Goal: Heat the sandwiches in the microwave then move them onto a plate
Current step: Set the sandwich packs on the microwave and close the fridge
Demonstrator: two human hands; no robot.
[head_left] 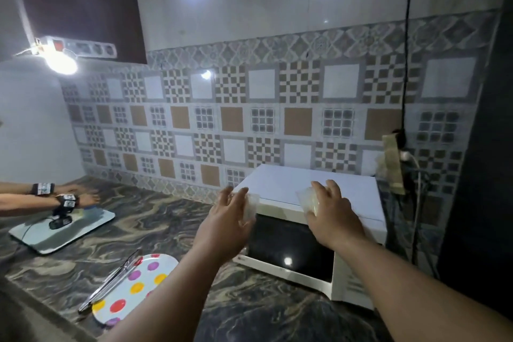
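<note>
A white microwave [313,183] with a dark glass door stands shut on the marbled counter at the right. My left hand [227,216] holds a pale wrapped sandwich [251,207] in front of the microwave's top left corner. Over the top front edge, my right hand [330,208] holds a second wrapped sandwich [308,198]. At the lower left lies a white plate [163,264] with coloured dots, and metal tongs [111,283] rest across its left side.
Another person's two hands [80,197] with wrist bands work over a white tray [41,236] at the far left. A black cable [406,64] hangs down the tiled wall behind the microwave's right side. A dark cabinet [485,147] borders the right.
</note>
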